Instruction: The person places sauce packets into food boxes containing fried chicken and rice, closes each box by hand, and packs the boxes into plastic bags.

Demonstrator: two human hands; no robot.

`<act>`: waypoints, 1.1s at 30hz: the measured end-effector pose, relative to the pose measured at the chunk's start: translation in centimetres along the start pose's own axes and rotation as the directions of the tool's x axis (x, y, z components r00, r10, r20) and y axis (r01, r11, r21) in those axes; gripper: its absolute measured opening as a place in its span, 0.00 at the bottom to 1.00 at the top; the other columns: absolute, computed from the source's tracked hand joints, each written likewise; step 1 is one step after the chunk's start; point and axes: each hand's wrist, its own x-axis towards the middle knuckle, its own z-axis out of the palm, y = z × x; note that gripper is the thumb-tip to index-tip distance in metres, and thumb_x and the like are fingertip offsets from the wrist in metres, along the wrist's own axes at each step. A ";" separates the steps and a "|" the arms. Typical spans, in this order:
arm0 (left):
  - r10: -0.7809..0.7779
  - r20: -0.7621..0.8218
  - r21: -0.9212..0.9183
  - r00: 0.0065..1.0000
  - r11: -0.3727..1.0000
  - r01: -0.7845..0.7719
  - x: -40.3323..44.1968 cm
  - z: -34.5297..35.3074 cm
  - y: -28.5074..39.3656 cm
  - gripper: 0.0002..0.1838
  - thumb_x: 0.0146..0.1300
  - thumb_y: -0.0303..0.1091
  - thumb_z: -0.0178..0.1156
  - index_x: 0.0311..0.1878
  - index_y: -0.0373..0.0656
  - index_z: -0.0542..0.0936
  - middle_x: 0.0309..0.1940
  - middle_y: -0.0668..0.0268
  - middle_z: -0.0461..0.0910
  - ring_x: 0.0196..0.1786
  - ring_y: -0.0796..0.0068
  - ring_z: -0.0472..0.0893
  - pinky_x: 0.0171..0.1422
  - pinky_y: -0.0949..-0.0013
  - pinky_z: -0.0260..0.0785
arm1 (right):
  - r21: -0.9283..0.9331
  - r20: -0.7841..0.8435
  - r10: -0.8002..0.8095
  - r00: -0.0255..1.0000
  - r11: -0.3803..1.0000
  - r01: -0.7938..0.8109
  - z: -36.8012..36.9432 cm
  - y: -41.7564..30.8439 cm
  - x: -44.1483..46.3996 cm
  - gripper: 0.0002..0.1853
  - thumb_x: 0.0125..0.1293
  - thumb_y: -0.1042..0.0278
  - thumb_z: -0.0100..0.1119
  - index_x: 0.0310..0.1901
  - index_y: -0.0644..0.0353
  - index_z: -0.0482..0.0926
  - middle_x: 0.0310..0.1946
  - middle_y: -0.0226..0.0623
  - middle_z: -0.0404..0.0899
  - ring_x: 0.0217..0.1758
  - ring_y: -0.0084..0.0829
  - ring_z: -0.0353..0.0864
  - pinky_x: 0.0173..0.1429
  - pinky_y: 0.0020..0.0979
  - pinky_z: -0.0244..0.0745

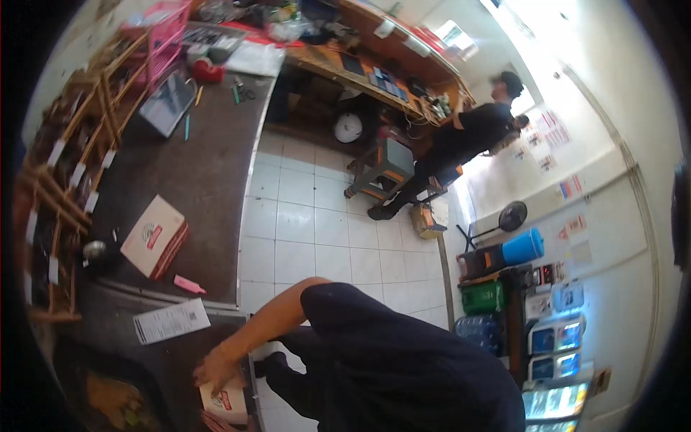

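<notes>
My right hand reaches in on a bare forearm from a dark sleeve. Its fingers are bent over the top end of a small white and red-brown box at the table's near edge. My left hand is not in view. Just above my right hand lies a printed paper slip. A larger box of the same design rests farther up the dark table, with a pink marker beside it. At the lower left is a black tray with brown, blurred contents.
Wooden racks line the left edge, near a tablet and a pink basket. Across the tiled floor, another person in dark clothes stands at a wooden counter, near a grey stool. A fan and blue bucket are at right.
</notes>
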 end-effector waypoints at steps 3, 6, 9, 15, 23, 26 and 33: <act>0.090 -0.097 -0.063 0.991 0.993 -0.097 0.0 0.0 -0.4 0.53 0.67 0.63 0.64 0.81 0.36 0.55 0.80 0.40 0.51 0.81 0.36 0.53 0.81 0.37 0.54 | 0.024 0.011 0.009 1.000 1.000 -0.009 -1.2 -0.4 0.4 0.47 0.44 0.33 0.74 0.71 0.33 0.75 0.74 0.67 0.57 0.78 0.74 0.54 0.70 0.64 0.71; 0.032 -0.162 -0.130 0.986 0.990 -0.053 -0.5 -0.4 1.2 0.42 0.71 0.55 0.63 0.79 0.39 0.63 0.80 0.39 0.52 0.80 0.33 0.55 0.80 0.31 0.53 | 0.023 -0.141 0.014 0.990 1.000 -0.011 -0.1 -1.0 -0.5 0.40 0.52 0.39 0.71 0.69 0.35 0.77 0.73 0.70 0.58 0.78 0.76 0.53 0.70 0.61 0.73; -0.049 -0.454 -0.181 0.890 0.983 -0.038 -0.7 2.7 5.2 0.30 0.73 0.46 0.62 0.73 0.41 0.74 0.80 0.37 0.53 0.79 0.30 0.58 0.77 0.25 0.55 | 0.050 -0.329 0.095 0.940 0.995 -0.083 2.2 -3.6 -3.3 0.30 0.60 0.53 0.68 0.67 0.38 0.80 0.73 0.68 0.59 0.79 0.74 0.52 0.69 0.56 0.76; -0.297 -0.525 -0.370 0.798 0.923 0.100 -2.6 12.0 2.9 0.26 0.70 0.33 0.61 0.70 0.34 0.76 0.74 0.42 0.67 0.77 0.40 0.65 0.79 0.44 0.58 | 0.635 -0.493 0.685 0.537 0.705 -0.317 3.7 -10.7 -5.1 0.23 0.60 0.76 0.63 0.57 0.46 0.88 0.76 0.59 0.62 0.75 0.56 0.69 0.70 0.41 0.76; -0.325 -0.372 -0.085 0.869 0.945 0.317 -3.0 6.8 7.3 0.25 0.76 0.32 0.54 0.74 0.41 0.72 0.80 0.36 0.52 0.81 0.35 0.56 0.83 0.39 0.47 | 0.690 -0.297 0.639 0.710 0.657 -0.303 1.5 -9.2 -7.4 0.30 0.60 0.78 0.57 0.64 0.45 0.83 0.80 0.55 0.55 0.82 0.54 0.57 0.82 0.42 0.60; -0.353 -0.192 0.145 0.916 0.913 0.382 -1.5 2.6 11.1 0.31 0.72 0.35 0.59 0.76 0.41 0.69 0.81 0.41 0.55 0.84 0.45 0.55 0.85 0.37 0.40 | 0.569 -0.143 0.525 0.839 0.737 -0.365 -1.3 -8.9 -8.5 0.32 0.64 0.72 0.58 0.72 0.43 0.76 0.82 0.58 0.48 0.84 0.58 0.50 0.84 0.45 0.54; -0.139 -0.286 0.128 0.948 0.975 0.182 1.2 4.9 7.6 0.32 0.59 0.36 0.74 0.67 0.41 0.79 0.74 0.55 0.72 0.79 0.53 0.67 0.80 0.39 0.57 | 0.430 -0.271 0.759 0.592 0.645 -0.631 -18.1 4.4 -10.0 0.17 0.61 0.65 0.66 0.51 0.58 0.87 0.41 0.47 0.89 0.44 0.48 0.89 0.51 0.42 0.82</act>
